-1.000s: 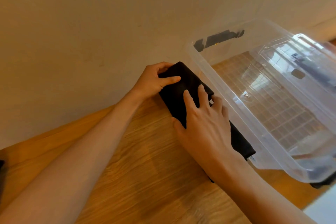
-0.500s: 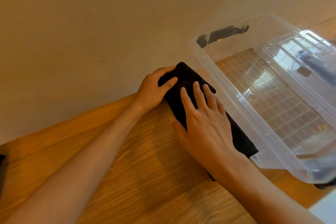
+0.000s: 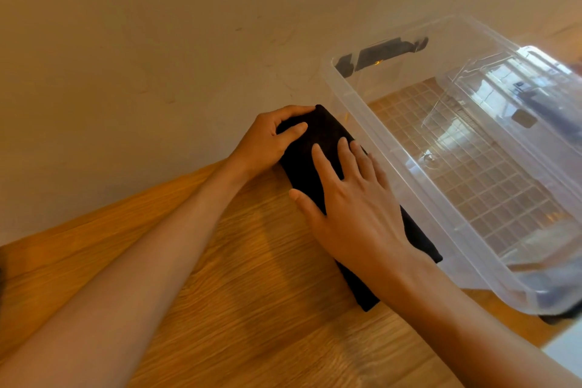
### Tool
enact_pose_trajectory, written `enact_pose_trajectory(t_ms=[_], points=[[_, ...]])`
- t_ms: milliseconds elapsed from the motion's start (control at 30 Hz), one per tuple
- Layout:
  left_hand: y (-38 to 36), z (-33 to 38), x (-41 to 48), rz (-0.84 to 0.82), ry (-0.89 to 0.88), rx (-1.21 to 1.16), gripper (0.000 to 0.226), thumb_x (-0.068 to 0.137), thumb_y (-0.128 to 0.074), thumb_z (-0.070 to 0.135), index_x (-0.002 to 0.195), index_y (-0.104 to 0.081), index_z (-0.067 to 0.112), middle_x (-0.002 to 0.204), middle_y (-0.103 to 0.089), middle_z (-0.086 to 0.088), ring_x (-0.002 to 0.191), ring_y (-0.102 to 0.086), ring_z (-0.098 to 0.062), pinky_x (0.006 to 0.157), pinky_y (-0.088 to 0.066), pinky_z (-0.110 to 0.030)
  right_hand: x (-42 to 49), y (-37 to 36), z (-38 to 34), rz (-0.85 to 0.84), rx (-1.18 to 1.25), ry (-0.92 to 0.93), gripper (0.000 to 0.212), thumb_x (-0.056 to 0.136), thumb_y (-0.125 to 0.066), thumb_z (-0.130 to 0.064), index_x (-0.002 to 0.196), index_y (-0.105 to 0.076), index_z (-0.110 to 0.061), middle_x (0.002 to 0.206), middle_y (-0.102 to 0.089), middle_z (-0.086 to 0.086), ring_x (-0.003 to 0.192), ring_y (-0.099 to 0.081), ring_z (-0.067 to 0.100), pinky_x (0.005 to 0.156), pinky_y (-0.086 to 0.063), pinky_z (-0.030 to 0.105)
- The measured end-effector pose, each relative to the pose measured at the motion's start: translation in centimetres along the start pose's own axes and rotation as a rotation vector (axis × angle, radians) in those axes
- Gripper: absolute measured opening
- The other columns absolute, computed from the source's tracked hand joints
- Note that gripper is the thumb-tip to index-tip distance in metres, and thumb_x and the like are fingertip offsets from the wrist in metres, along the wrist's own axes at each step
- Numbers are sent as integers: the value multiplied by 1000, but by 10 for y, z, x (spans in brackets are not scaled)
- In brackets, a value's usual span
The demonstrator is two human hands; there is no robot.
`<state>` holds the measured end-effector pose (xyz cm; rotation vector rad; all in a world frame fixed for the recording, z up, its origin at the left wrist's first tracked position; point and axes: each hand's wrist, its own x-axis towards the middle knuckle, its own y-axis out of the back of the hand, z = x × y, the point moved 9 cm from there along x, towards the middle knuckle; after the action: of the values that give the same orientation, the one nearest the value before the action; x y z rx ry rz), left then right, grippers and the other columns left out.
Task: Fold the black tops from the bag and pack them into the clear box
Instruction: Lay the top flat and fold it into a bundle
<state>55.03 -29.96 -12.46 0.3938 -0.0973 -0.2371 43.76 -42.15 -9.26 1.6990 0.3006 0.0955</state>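
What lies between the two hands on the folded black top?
Only fabric of the folded black top, between left hand and right hand; head view.

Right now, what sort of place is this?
Probably a room in a home: a wooden table stands against a plain wall, with a clear box and a folded black top on it.

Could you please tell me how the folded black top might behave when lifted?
Probably floppy: the folded black fabric top is soft cloth, so free ends would sag. Likely light, being thin. Its folds may open unless the left hand and right hand support it.
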Motion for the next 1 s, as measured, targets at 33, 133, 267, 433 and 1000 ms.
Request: enact_pose_trajectory(t_ms=[33, 133, 267, 433, 1000], points=[[-2, 0, 1, -15, 1, -1, 36, 104, -56, 13, 139, -62, 17, 135, -65, 5, 126, -59, -5, 109, -49, -33, -1, -4, 1, -30, -7, -1, 80, 98, -13, -72, 163, -1, -28, 170, 1, 17, 157, 7, 31, 125, 7, 45], [-3, 1, 2, -50, -10, 14, 37, 104, -56, 16, 141, -60, 18, 137, -63, 6, 128, -58, -6, 109, -49, -34, -7, -8, -1, -46, -1, -2, 81, 97, -12, -74, 163, 5, -29, 170, 7, 16, 157, 13, 30, 126, 8, 46], [18, 4, -15, 70, -58, 145, 42, 106, -55, 28, 147, -52, 28, 154, -46, 8, 142, -42, -5, 116, -40, -27, -10, -11, 1, -82, -7, 9, 79, 96, -7, -74, 160, 14, -34, 169, 16, 13, 154, 21, 28, 124, 14, 44], [23, -7, -63, -39, -68, 650, 51, 107, -35, 50, 156, -36, 39, 171, -10, 8, 158, -4, -17, 126, -14, -40, -27, -12, 2, -114, -34, 13, 80, 94, 0, -76, 160, 17, -33, 168, 18, 9, 154, 22, 26, 126, 12, 44], [17, -17, -201, -2, 224, 834, 58, 108, -25, 53, 162, -19, 33, 171, 6, 1, 158, 7, -21, 128, -1, -41, -84, 2, -7, -17, -71, 61, 80, 97, -10, -73, 163, 3, -31, 170, 11, 12, 156, 13, 29, 126, 7, 44]])
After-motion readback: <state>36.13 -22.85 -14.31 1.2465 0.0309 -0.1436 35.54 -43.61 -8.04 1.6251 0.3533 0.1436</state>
